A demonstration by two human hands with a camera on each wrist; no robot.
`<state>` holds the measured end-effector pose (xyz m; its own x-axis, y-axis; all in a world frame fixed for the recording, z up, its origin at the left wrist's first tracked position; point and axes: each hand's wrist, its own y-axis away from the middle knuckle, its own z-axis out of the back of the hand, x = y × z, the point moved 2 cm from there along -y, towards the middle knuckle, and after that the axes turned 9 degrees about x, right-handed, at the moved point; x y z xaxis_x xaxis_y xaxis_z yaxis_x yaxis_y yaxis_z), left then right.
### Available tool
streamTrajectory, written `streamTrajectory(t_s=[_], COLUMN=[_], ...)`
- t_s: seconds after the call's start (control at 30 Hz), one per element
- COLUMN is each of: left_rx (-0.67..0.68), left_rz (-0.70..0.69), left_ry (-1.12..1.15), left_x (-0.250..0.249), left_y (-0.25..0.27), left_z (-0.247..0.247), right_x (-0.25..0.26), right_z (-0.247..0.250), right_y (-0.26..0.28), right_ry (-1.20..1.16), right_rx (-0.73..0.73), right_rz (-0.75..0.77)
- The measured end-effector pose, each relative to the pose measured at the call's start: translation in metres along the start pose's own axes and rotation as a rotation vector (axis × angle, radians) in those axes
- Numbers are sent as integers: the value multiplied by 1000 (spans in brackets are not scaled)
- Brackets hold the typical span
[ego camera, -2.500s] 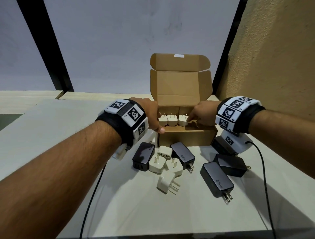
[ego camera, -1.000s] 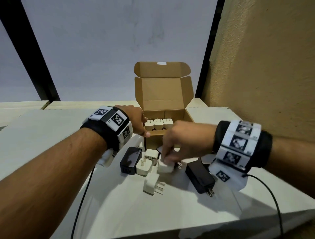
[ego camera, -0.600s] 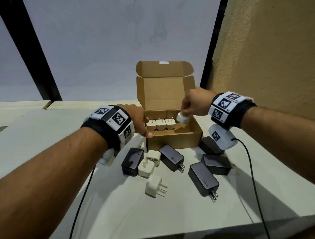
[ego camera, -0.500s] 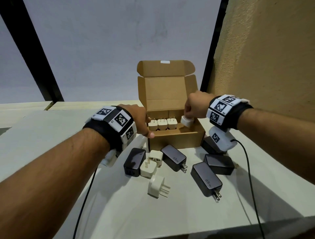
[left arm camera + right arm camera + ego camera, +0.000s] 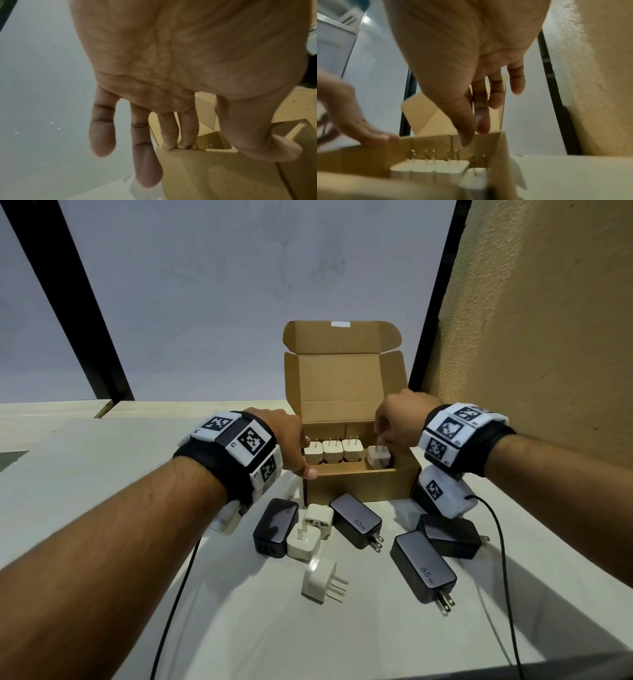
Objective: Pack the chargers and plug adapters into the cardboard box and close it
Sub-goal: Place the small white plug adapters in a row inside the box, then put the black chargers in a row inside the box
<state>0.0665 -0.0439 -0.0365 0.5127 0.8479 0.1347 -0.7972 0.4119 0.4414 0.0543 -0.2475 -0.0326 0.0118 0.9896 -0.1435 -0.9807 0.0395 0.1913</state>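
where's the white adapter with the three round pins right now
In the head view the three-pin white adapter lies on the table in front of the cardboard box, nearest the camera, just below a smaller white plug adapter and left of a black 65w charger.

Dim indoor light, soft shadows, blurred wrist views, edge distortion

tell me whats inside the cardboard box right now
Four white plug adapters stand in a row inside the cardboard box, prongs up, the rightmost just below the right hand. The box floor beneath them and the near corners are hidden by the front wall.
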Motion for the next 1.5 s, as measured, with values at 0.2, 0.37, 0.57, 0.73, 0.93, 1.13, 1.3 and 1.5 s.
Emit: streamTrajectory(t_s=[0.2, 0.37, 0.57, 0.73, 0.93, 1.13, 1.3, 1.5], left_rx=[4, -8, -4, 6, 10, -16, -31, -41], left_rz=[-15, -20, -6, -13, -6, 14, 42, 80], left_ry=[32, 65, 60, 67, 80, 84, 96, 82], left_x=[0, 4, 2, 0, -1, -3, -7, -13], left_y=[0, -1, -2, 0, 0, 5, 10, 15], left_z=[-1, -5, -3, -2, 0, 0, 0, 1], right_x=[0, -10, -5, -1, 0, -3, 3, 24], right_z=[-19, -23, -26, -26, -18, 9, -16, -50], right_y=[13, 10, 4, -3, 3, 60, 122, 146], right_ry=[233, 250, 255, 276, 276, -44, -84, 7], right_rx=[64, 88, 130, 153, 124, -39, 117, 268], right_rz=[47, 80, 65, 58, 73, 253, 355, 309])
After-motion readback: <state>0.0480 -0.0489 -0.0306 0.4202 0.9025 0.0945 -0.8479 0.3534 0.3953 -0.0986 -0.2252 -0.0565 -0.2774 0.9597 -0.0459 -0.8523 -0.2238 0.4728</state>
